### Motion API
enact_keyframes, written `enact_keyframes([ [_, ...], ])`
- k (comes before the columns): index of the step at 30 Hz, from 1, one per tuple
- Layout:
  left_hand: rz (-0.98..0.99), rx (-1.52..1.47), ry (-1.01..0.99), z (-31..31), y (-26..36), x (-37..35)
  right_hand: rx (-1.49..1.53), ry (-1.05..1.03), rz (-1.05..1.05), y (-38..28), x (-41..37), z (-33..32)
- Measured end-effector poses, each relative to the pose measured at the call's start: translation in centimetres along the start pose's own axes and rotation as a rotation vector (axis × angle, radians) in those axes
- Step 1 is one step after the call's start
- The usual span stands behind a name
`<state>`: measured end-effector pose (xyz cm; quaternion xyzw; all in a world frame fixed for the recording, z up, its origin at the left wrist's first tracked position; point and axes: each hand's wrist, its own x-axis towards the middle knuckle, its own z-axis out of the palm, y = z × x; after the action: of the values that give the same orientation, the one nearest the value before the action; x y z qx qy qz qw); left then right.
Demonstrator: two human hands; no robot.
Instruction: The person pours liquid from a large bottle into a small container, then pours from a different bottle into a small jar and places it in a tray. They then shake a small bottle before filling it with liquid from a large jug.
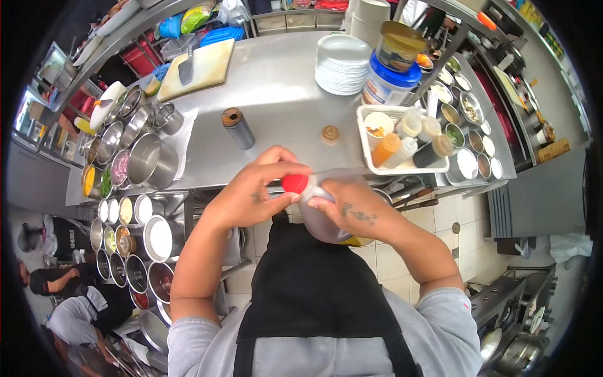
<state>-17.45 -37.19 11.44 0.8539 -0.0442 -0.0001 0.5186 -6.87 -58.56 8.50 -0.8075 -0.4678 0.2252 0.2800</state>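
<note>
Where the translucent jug (pixel 317 226) hangs between our apron (pixel 314 283) and the steel tabletop (pixel 276 75), we clasp its upper part with our right hand (pixel 348 204), presumably to steady it, while our left hand (pixel 254 193) pinches the red cap (pixel 295 183). Beyond, shiny metal carries stacked plates (pixel 342 66) and a basket (pixel 392 170) of bottles (pixel 386 149), above a tiled floor (pixel 468 245).

Ahead of the grip on the jug (pixel 318 221), a bottle (pixel 240 132) stands left on the counter (pixel 282 100), a cap (pixel 330 134) slightly right; farther right, a basket (pixel 402 169) holds squeeze bottles (pixel 410 123).
</note>
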Motion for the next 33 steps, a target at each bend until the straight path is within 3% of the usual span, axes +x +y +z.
enact_keyframes([
  [5, -0.024, 0.135, 0.088, 5.2, 1.7, -2.2, 0.057, -0.025, -0.056, 0.9, -4.5, 0.5],
  [7, -0.301, 0.107, 0.153, 6.7, 2.0, -3.0, 0.077, -0.008, -0.081, 0.7, -6.0, 0.5],
  [11, -0.420, 0.088, 0.178, 8.3, 4.3, -4.2, 0.105, -0.002, -0.158, 1.1, -7.6, 1.0],
  [13, -0.059, 0.195, 0.152, 8.9, 5.7, -4.9, 0.110, -0.015, -0.159, 1.1, -8.2, 1.3],
  [18, 0.073, 0.306, -0.044, 9.3, 5.3, -6.0, 0.203, -0.090, -0.166, 1.6, -9.2, 2.4],
  [20, 0.108, 0.120, 0.137, 9.9, 5.8, -6.4, 0.191, -0.081, -0.175, 1.7, -9.2, 2.5],
  [21, 0.028, 0.212, 0.239, 9.9, 5.6, -6.8, 0.184, -0.079, -0.192, 1.6, -9.0, 2.7],
  [22, -0.176, 0.209, 0.298, 10.0, 4.9, -7.1, 0.189, -0.098, -0.206, 1.6, -8.7, 3.1],
  [24, -0.619, 0.263, 0.164, 10.4, 5.8, -6.8, 0.156, -0.161, -0.183, 1.6, -8.2, 4.2],
  [25, -0.494, 0.449, 0.159, 10.8, 5.5, -7.1, 0.162, -0.202, -0.208, 1.7, -7.9, 4.9],
  [26, -0.328, 0.402, 0.225, 11.2, 4.0, -8.1, 0.151, -0.189, -0.216, 2.1, -7.5, 5.6],
  [28, 0.126, 0.539, 0.322, 11.1, 2.3, -8.7, 0.139, -0.212, -0.239, 2.5, -6.6, 7.0],
  [29, 0.093, 0.536, 0.344, 11.6, 1.7, -9.2, 0.147, -0.252, -0.186, 2.8, -6.1, 7.4],
  [31, -0.272, 0.398, 0.386, 12.2, 0.2, -10.4, 0.132, -0.274, -0.167, 3.7, -5.1, 9.7],
  [32, -0.301, 0.385, 0.407, 12.6, -0.7, -10.5, 0.130, -0.309, -0.178, 3.7, -4.6, 10.5],
  [33, -0.509, 0.339, 0.325, 12.8, -1.7, -10.6, 0.123, -0.345, -0.172, 3.5, -4.0, 11.2],
])
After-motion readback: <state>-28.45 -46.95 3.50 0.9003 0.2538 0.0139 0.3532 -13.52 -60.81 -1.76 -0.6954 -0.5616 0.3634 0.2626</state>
